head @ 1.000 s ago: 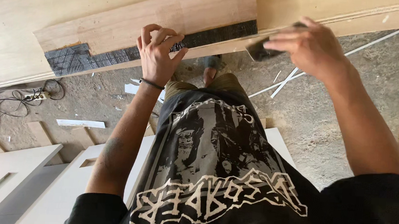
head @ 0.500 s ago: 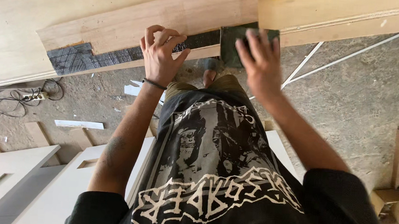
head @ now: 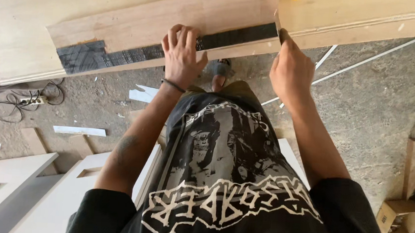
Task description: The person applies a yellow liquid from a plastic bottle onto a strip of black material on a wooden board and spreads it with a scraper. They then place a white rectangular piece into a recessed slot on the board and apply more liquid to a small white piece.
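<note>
We look down on a wooden board [head: 175, 21] lying flat on the bench [head: 12, 18], its near edge carrying a dark strip [head: 231, 36] — black, streaked, running along the board's edge face. Left hand [head: 182, 55] rests on that edge, fingers curled over the top of the board, thumb below the strip; it presses the strip rather than closing round anything. A dark band sits on that wrist. Right hand [head: 292, 71] is at the strip's right end, just beside the step where the board meets a thicker panel [head: 367, 18]; fingers folded in, thumb up against the strip end — whether it holds something we cannot tell. Left of the left hand, the strip widens into a scuffed dark patch [head: 84, 56]. Below the board: concrete floor [head: 371, 102], white offcuts [head: 79, 130], cables [head: 21, 98], white door panels [head: 11, 186].
</note>
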